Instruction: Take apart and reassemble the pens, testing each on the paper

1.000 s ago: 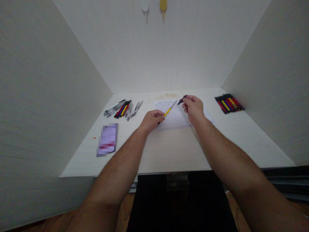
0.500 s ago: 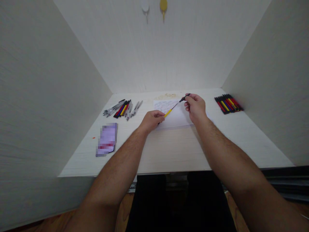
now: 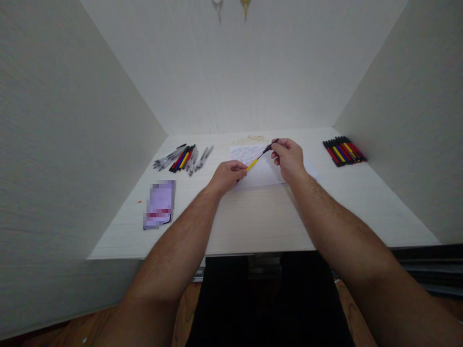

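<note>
- One flat purple object [image 3: 161,202], surface pixelated, near the left edge of the desk [image 3: 253,217].
- Left hand [image 3: 228,174]: fingers pinching yellow barrel [image 3: 252,165] above the paper [image 3: 264,177], mid-desk.
- Right hand [image 3: 290,156]: fingers grasping black piece [image 3: 267,148] at tip of barrel's thin rod [image 3: 260,156]; insertion unclear.
- Loose pens [image 3: 185,159] toward back left corner; pen row [image 3: 345,151] toward back right.
</note>
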`<state>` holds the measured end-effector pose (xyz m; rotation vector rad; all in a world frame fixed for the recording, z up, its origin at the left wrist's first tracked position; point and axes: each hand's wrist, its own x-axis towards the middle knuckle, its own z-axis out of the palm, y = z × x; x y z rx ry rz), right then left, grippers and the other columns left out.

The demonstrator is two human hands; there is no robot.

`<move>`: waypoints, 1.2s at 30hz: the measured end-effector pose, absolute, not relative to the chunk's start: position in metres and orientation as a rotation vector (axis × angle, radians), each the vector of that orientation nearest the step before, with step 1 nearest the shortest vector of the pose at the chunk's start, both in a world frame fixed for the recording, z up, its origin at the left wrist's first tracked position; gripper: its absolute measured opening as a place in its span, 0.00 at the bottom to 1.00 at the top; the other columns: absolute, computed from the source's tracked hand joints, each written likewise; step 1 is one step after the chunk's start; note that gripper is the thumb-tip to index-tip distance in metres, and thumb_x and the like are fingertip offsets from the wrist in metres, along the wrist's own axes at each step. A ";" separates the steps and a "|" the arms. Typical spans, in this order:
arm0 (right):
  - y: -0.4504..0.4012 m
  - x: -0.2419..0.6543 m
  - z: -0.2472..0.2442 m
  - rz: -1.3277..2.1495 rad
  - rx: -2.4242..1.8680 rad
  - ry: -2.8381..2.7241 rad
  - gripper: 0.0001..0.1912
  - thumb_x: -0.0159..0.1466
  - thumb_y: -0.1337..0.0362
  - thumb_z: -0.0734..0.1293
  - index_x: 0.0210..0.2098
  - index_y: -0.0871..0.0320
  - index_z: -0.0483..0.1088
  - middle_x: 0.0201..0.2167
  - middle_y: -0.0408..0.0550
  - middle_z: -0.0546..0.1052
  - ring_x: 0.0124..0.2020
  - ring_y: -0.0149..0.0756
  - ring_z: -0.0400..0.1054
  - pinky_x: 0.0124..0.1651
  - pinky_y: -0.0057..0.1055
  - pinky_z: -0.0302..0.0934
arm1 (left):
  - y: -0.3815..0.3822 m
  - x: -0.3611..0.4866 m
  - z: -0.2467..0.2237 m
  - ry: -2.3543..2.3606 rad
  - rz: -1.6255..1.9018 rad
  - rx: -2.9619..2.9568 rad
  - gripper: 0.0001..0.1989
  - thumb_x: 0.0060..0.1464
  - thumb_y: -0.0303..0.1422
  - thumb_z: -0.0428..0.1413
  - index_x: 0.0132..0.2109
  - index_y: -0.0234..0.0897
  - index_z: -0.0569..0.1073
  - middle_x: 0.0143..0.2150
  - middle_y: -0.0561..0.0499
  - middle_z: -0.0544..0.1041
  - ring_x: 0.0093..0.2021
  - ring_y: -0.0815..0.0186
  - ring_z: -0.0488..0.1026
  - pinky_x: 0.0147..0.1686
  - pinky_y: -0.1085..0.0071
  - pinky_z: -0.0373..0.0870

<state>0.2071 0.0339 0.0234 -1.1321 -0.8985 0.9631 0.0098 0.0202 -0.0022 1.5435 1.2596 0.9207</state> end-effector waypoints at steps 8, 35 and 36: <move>0.032 0.197 0.015 0.995 -1.123 -1.030 0.07 0.50 0.67 0.70 0.30 0.58 0.70 0.24 0.41 0.73 0.20 0.25 0.63 0.17 0.22 0.48 | 0.017 0.013 0.003 1.274 0.922 1.527 0.10 0.41 0.32 0.61 0.35 0.35 0.78 0.24 0.55 0.72 0.22 0.73 0.62 0.22 0.74 0.55; 0.026 0.195 0.020 1.008 -1.135 -1.084 0.05 0.51 0.68 0.69 0.27 0.57 0.68 0.19 0.40 0.70 0.19 0.26 0.62 0.19 0.23 0.48 | 0.017 0.012 0.004 1.267 0.934 1.547 0.09 0.41 0.32 0.60 0.33 0.34 0.77 0.24 0.54 0.72 0.22 0.72 0.63 0.23 0.73 0.55; 0.026 0.195 0.020 1.007 -1.143 -1.087 0.05 0.51 0.68 0.69 0.27 0.57 0.68 0.18 0.40 0.70 0.19 0.26 0.61 0.19 0.22 0.48 | 0.016 0.012 0.005 1.271 0.937 1.551 0.09 0.41 0.31 0.60 0.33 0.34 0.77 0.23 0.54 0.72 0.22 0.72 0.63 0.23 0.73 0.56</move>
